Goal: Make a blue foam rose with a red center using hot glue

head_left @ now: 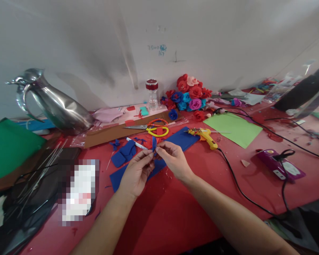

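Note:
Between the fingertips of my left hand and my right hand is a small folded piece of blue craft paper. Both hands pinch it above the red table, and their fingers partly hide it. Under and behind them lies a long blue strip. Cut blue petal shapes are left of my hands, beside a white pen. Just beyond my fingers rest scissors with yellow and orange handles. A yellow glue gun lies on the strip's right end.
A steel jug and a lidded glass jar stand by the wall. Paper roses are heaped beside the jar. Black cords run right, near a purple power strip. Green sheet lies behind; a blurred-out object is left.

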`<action>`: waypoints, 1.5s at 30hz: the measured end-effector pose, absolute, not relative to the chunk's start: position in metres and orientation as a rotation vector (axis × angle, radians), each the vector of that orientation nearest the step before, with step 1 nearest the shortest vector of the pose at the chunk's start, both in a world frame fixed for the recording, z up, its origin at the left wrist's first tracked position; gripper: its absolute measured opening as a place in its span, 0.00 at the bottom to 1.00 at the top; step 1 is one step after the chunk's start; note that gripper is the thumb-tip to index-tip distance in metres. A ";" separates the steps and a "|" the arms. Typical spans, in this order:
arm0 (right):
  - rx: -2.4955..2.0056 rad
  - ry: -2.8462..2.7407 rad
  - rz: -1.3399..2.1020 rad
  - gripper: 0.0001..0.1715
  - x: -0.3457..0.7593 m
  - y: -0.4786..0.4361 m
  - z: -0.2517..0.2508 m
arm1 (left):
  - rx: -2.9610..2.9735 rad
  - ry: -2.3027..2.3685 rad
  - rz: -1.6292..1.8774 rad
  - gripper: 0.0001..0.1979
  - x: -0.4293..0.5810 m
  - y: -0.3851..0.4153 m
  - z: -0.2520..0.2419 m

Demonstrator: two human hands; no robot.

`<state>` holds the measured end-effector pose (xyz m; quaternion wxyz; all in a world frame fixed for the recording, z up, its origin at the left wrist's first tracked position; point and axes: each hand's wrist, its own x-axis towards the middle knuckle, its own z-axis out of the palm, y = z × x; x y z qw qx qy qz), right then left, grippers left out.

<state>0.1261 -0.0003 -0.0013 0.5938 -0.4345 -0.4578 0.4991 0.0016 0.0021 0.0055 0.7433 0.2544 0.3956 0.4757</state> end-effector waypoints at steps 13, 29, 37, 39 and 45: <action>-1.074 -1.094 1.125 0.11 0.125 -0.001 -0.004 | 0.658 0.906 1.035 0.11 0.004 0.000 0.006; -1.096 -1.122 1.101 0.19 0.126 -0.001 -0.005 | 0.612 0.907 1.025 0.09 0.002 0.001 0.003; -1.053 -1.093 1.161 0.20 0.125 -0.001 -0.005 | 0.623 0.896 1.026 0.10 0.003 0.002 0.003; -1.067 -1.088 1.145 0.20 0.125 0.000 -0.006 | 0.619 0.896 1.024 0.11 0.003 0.002 0.003; -1.051 -1.091 1.167 0.21 0.125 -0.001 -0.006 | 0.620 0.906 1.027 0.12 0.003 0.001 0.003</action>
